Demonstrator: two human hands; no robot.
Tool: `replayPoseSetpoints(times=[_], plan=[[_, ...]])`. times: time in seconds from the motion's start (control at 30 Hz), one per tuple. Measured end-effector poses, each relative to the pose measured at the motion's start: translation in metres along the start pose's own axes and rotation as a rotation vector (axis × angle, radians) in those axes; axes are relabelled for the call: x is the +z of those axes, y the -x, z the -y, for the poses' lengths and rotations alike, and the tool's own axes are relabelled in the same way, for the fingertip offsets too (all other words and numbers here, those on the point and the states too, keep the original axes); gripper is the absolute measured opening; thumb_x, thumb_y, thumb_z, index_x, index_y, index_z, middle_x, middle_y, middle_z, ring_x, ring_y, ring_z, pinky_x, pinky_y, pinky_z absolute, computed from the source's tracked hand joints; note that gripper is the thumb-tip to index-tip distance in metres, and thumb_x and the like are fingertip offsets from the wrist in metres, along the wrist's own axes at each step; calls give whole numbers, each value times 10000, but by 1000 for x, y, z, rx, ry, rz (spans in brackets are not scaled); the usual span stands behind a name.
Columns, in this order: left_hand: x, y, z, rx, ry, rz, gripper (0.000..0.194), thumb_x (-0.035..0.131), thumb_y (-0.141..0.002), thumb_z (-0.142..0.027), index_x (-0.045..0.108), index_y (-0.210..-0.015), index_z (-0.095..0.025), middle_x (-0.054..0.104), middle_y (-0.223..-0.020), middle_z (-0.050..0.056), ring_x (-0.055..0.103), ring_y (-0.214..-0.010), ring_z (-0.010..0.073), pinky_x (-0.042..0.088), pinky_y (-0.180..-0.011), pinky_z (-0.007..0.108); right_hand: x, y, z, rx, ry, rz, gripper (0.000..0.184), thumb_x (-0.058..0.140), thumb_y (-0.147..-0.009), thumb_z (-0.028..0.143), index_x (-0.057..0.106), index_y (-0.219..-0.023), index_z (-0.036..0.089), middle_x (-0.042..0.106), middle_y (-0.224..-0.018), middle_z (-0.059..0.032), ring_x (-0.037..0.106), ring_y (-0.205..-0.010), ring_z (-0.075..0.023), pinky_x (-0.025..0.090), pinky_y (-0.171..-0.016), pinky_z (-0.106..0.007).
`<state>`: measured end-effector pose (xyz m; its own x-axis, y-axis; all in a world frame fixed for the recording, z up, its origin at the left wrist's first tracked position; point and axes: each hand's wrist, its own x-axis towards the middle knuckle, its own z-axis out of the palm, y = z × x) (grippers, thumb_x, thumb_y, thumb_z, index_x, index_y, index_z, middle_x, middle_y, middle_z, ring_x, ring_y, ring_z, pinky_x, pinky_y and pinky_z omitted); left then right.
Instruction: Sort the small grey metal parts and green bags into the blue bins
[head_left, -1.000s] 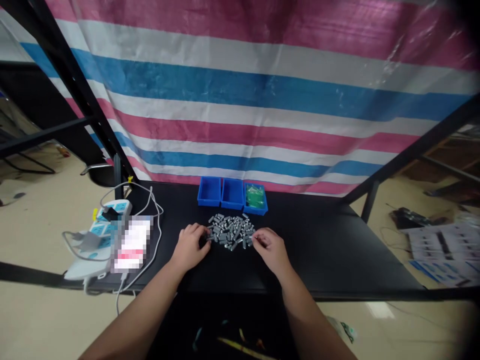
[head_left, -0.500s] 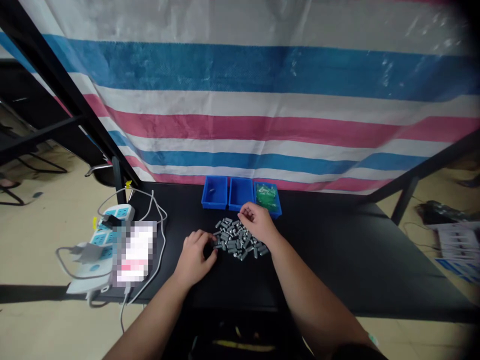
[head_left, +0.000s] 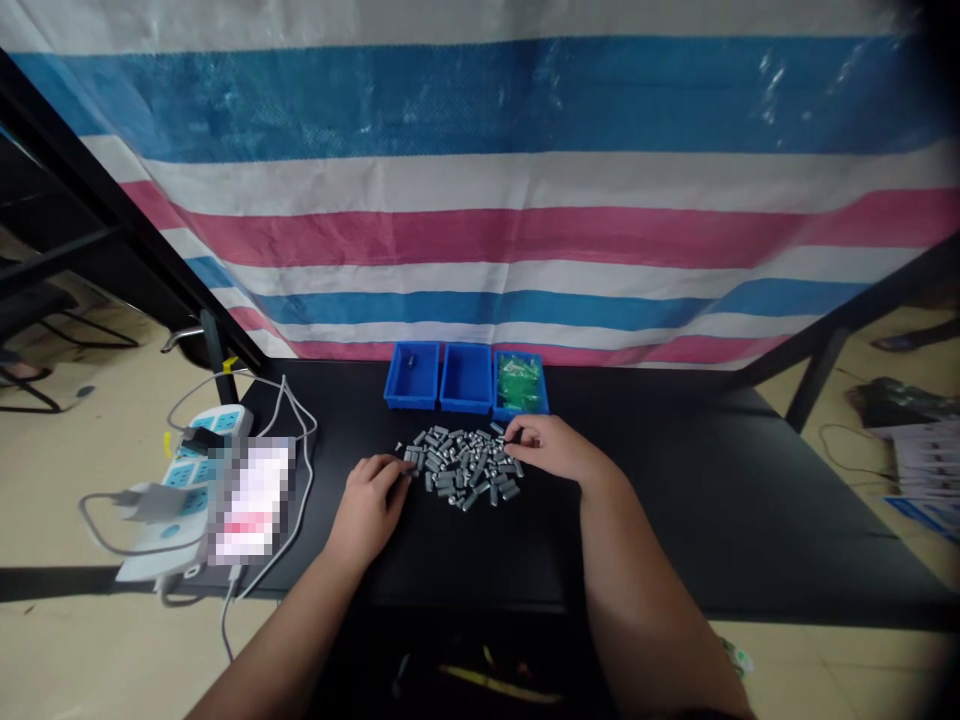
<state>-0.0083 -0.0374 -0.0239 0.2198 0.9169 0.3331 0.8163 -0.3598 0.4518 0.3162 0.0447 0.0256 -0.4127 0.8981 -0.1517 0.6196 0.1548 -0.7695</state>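
Observation:
A heap of several small grey metal cylinders [head_left: 463,464] lies on the black table [head_left: 675,500]. My left hand [head_left: 370,503] rests at the heap's left edge, fingers curled and pinching toward a piece; what it holds is too small to make out. At the heap's right edge, my right hand [head_left: 550,447] has its fingertips pinched on a piece. Behind the heap stand three blue bins: the left bin [head_left: 412,376] holds one small dark piece, the middle bin [head_left: 466,378] looks bare, the right bin [head_left: 520,382] holds green parts.
A white power strip [head_left: 187,470] with cables and a blurred-out flat object [head_left: 251,497] sit at the table's left end. A striped tarpaulin [head_left: 525,200] hangs behind the table. Black frame bars [head_left: 112,200] slant at the left and right. Papers [head_left: 926,460] lie on the floor at right.
My right hand went up to the blue bins and has come back down to the heap's right edge. My left hand stayed at the heap's left edge. The view tilted downward.

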Motion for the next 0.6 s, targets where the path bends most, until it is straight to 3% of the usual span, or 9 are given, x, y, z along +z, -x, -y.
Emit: replayPoseSetpoints(times=[0.07, 0.17, 0.33, 0.6], plan=[[1, -1, 0, 0, -23, 6, 207, 515, -995, -261, 686, -1113, -253, 668, -1074, 71, 607, -991, 246, 481, -900, 405, 0, 1, -1, 60, 39, 34, 167, 698, -820, 335, 670, -919, 204, 682, -657, 12, 591, -568, -136, 372, -552, -243], [1, -2, -1, 2, -66, 30, 182, 509, -1005, -287, 675, -1060, -236, 670, -1032, 70, 603, -963, 246, 481, -888, 407, 2, 0, 0, 131, 145, -35, 160, 717, -794, 311, 683, -915, 212, 728, -733, -8, 643, -627, -154, 395, -571, -249], [2, -2, -2, 14, -125, 34, 132, 571, -970, -325, 657, -985, -226, 676, -1014, 68, 609, -961, 252, 480, -898, 410, 8, -5, 0, 141, 226, -119, 101, 723, -777, 291, 737, -861, 235, 754, -785, -12, 677, -707, -167, 433, -630, -254], [0, -2, -7, 4, -51, 20, 187, 553, -972, -362, 674, -993, -222, 701, -998, 77, 642, -948, 250, 498, -882, 392, 21, -14, 4, 186, 338, -233, 212, 692, -809, 380, 791, -942, 248, 781, -926, -51, 705, -848, -220, 476, -713, -285]])
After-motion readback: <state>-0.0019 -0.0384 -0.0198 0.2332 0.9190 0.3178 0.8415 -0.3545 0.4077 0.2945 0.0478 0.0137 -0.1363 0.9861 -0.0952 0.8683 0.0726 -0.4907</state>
